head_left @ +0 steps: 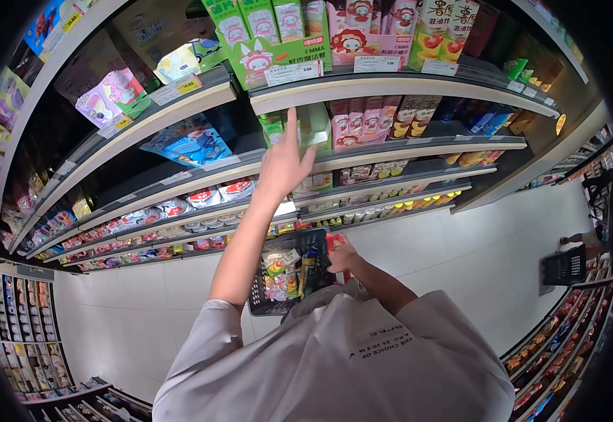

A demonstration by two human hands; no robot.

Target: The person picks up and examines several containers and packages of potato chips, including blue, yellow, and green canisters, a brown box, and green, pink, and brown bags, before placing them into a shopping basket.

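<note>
Pale floor [419, 235] was left open on both sides of one dark basket [267, 307], set near and below the shelf edges [362, 86], mouth upward, its long axis unclear. At one green carton [324, 128] farther off, the left hand [285, 167] was held, thumb and forefinger spread; one red handle [332, 243] was gripped by the right hand [343, 257].

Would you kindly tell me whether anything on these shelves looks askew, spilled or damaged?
Mildly: the blue packaging on the shelf left of the left hand looks slanted, unlike the upright green boxes above. No spill or damage is apparent.
</note>
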